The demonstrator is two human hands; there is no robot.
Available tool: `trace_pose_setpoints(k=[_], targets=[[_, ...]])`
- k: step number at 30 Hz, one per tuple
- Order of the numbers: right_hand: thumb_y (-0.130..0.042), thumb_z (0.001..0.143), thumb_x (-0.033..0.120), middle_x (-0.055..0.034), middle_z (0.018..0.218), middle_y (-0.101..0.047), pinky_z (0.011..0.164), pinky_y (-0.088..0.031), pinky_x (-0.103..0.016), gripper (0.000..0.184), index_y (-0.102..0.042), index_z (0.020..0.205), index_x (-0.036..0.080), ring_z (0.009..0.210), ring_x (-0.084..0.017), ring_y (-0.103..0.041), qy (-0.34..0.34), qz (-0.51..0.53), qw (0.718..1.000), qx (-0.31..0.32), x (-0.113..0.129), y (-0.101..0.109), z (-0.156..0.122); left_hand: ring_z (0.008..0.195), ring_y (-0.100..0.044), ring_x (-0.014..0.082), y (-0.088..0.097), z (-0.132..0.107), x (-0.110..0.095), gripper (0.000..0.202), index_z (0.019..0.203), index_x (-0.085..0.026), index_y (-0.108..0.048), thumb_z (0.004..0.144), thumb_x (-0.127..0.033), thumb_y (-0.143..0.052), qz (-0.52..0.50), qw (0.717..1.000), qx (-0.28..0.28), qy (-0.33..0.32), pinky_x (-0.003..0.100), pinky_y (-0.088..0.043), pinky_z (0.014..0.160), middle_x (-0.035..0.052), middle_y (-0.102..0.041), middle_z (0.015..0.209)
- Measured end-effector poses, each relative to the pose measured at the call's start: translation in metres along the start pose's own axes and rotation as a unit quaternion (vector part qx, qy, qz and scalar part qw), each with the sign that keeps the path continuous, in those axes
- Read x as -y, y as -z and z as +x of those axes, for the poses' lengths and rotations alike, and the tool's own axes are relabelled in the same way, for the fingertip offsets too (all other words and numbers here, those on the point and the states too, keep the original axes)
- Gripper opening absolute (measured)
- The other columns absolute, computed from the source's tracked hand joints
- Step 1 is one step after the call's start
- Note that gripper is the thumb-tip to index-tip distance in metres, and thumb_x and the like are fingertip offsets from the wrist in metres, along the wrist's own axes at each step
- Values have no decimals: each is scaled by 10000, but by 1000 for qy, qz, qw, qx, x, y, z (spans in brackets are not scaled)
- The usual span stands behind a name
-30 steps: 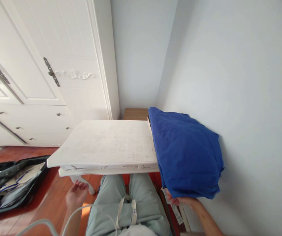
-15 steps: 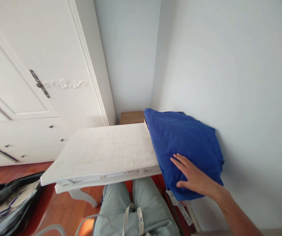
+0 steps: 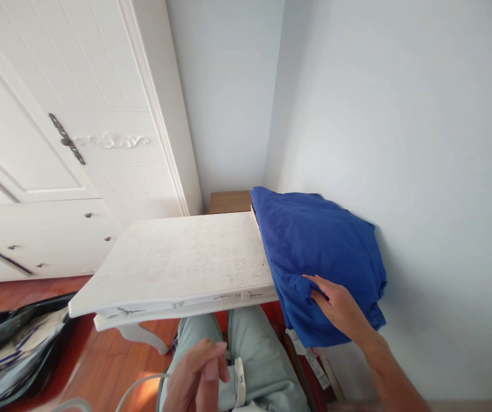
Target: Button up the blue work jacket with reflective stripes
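My right hand (image 3: 334,303) is on a large piece of blue cloth (image 3: 323,246), its fingertips pinching a small fold near the left front. The cloth lies bunched over a stack or box whose contents are hidden, beside the right end of a white table (image 3: 185,257). Low in the view, my left hand (image 3: 200,372) hovers above my lap, fingers loosely bent and apart, with nothing visible in it. Under it are grey-green trousers (image 3: 250,343) with a pale drawstring (image 3: 240,380).
A white wardrobe (image 3: 121,86) with dark handles stands at the left. On the wooden floor (image 3: 103,360) lies an open black bag (image 3: 52,312) with folded things inside. Pale walls meet behind the table. A white cable (image 3: 140,382) runs by my lap.
My right hand was spread flat on the blue cloth; now its fingers have drawn together and gathered a fold. My left hand has come into view from below.
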State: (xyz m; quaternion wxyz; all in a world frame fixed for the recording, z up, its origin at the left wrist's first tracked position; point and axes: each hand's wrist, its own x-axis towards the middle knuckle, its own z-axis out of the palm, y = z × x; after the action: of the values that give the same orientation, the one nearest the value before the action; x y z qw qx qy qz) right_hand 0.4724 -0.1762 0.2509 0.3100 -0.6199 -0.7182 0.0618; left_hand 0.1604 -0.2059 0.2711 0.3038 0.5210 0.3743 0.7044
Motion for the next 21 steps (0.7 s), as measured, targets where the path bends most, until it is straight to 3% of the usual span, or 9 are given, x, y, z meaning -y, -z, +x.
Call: trace_pose_setpoints(k=[3,5,8,11,13,16,18,21], targets=[[-488,970,381,-107,1085,-730,913,-556,-395,341,-702,1151,187,990,-264,-699,-37,57,994,-80,15,15,15,524,-513,101,-17,16,13,295,884,-150,-696,917,-415,-570,-13,986,97,132,189,-410,501,4,-544,564],[-513,965,437,-95,1051,-735,886,-553,-365,351,-711,1115,188,951,-253,-697,-42,78,993,-80,26,23,25,564,-531,114,-34,31,33,390,915,-139,-672,885,-512,-564,-26,963,159,218,204,-441,533,19,-575,620],[-509,970,437,-91,1068,-732,862,-545,-350,355,-713,1126,192,930,-244,-689,-43,87,995,-36,37,31,34,815,-631,176,-68,51,65,528,1118,-141,-612,833,-584,-575,-12,931,233,280,261,-513,683,101,-662,965],[-501,977,441,-106,1152,-710,922,-529,-375,387,-690,1202,188,1003,-253,-676,-47,93,995,3,38,41,34,1234,-529,252,-102,61,91,674,1332,-154,-491,830,-591,-592,39,929,250,271,354,-476,981,167,-517,1372],[-562,946,474,-103,1258,-668,1027,-481,-403,433,-658,1271,204,1140,-268,-634,-37,94,992,77,34,52,29,1321,-460,283,-119,65,102,740,1394,-143,-428,842,-614,-573,40,910,268,314,401,-433,1051,189,-433,1459],[-641,880,539,-80,1380,-591,1101,-431,-421,530,-626,1323,249,1296,-280,-538,-29,96,977,187,19,72,20,1219,-541,311,-137,66,109,738,1327,-131,-493,865,-704,-454,-8,853,340,396,424,-497,950,195,-519,1367],[-623,878,570,-73,1446,-531,1115,-420,-428,551,-608,1341,271,1349,-278,-486,-44,80,981,171,1,81,19,1188,-557,304,-143,63,108,709,1313,-134,-520,862,-680,-480,22,861,353,365,432,-485,974,178,-550,1321],[-619,861,590,-88,1548,-394,1186,-313,-480,626,-555,1387,257,1429,-296,-373,-82,-14,995,51,-40,84,28,1337,-433,306,-150,55,99,690,1395,-138,-483,829,-507,-626,139,920,308,200,468,-348,1141,177,-450,1425]])
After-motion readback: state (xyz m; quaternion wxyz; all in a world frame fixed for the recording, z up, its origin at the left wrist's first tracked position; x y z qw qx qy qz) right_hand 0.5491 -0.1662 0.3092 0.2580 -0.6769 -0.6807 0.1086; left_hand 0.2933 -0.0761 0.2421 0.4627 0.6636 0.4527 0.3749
